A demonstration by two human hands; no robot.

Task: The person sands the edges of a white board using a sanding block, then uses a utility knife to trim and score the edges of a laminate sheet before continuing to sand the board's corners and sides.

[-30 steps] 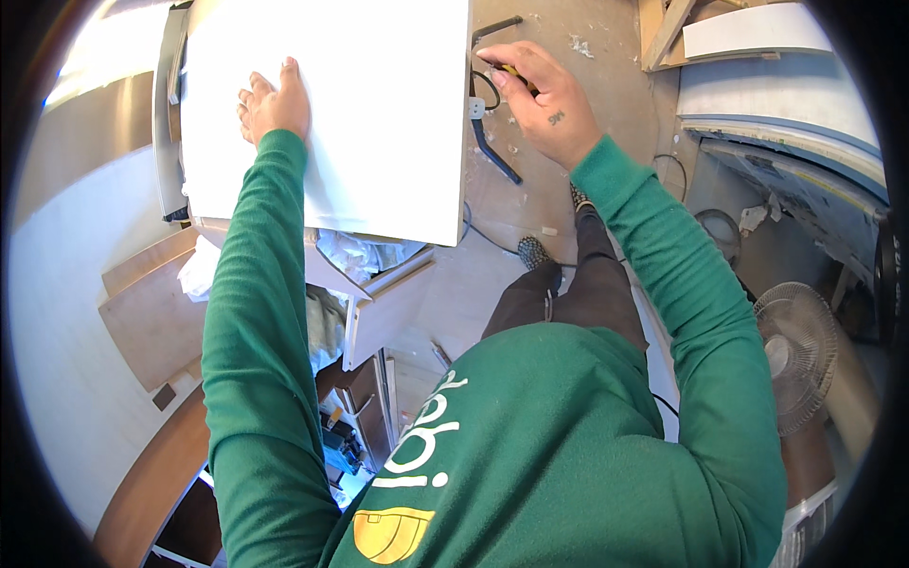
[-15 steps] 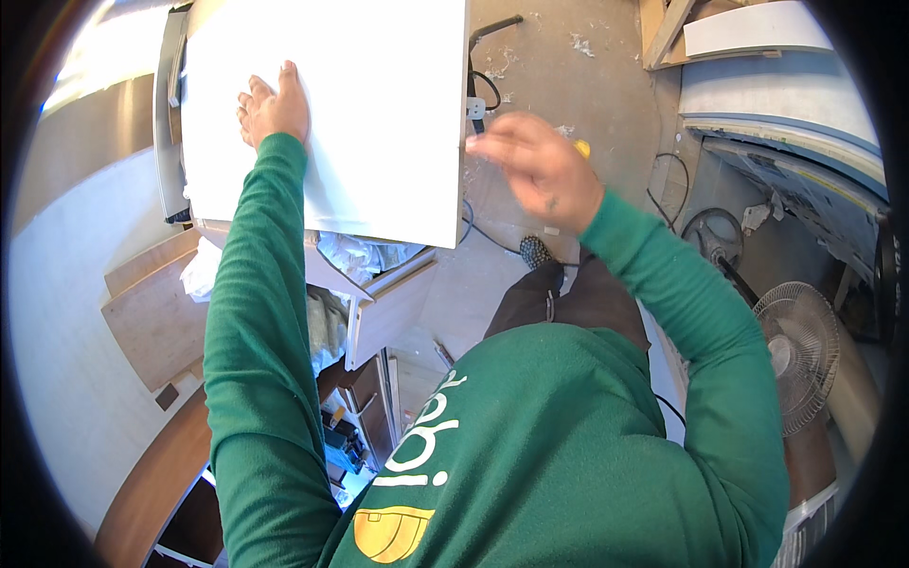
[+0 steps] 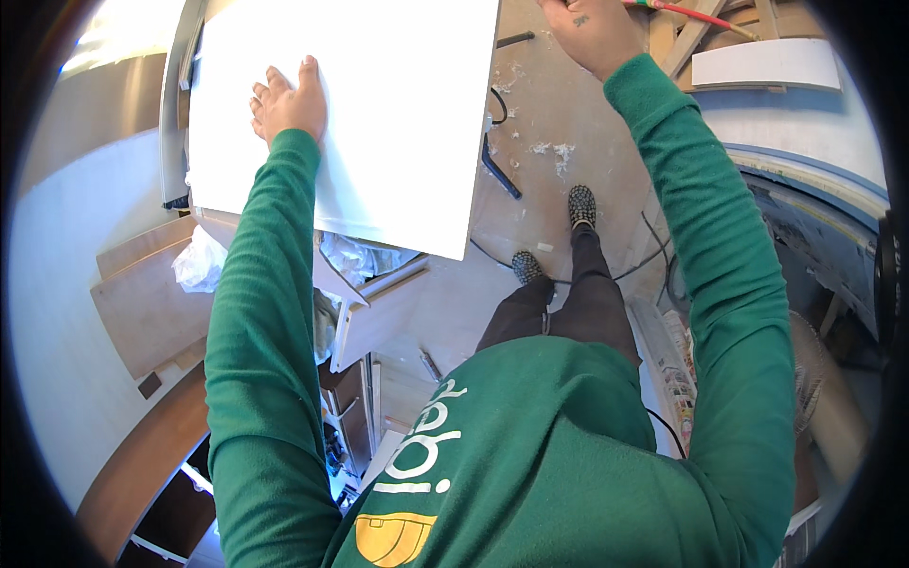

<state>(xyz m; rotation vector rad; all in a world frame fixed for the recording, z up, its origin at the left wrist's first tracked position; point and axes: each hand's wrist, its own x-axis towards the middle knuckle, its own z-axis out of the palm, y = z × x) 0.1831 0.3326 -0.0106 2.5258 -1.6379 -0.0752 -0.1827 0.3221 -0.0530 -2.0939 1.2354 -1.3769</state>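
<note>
While standing at the white board, spread out on the far left, have the left hand resting flat on top with fingers apart, probably to steady it. Hold the right hand out past the board's right edge; with fingertips cropped away, cannot tell whether apart or clamped. See a white plastic bag at left, nearer than the board, a red stick just beside the right hand, possibly gripped, and white scraps right of the board.
</note>
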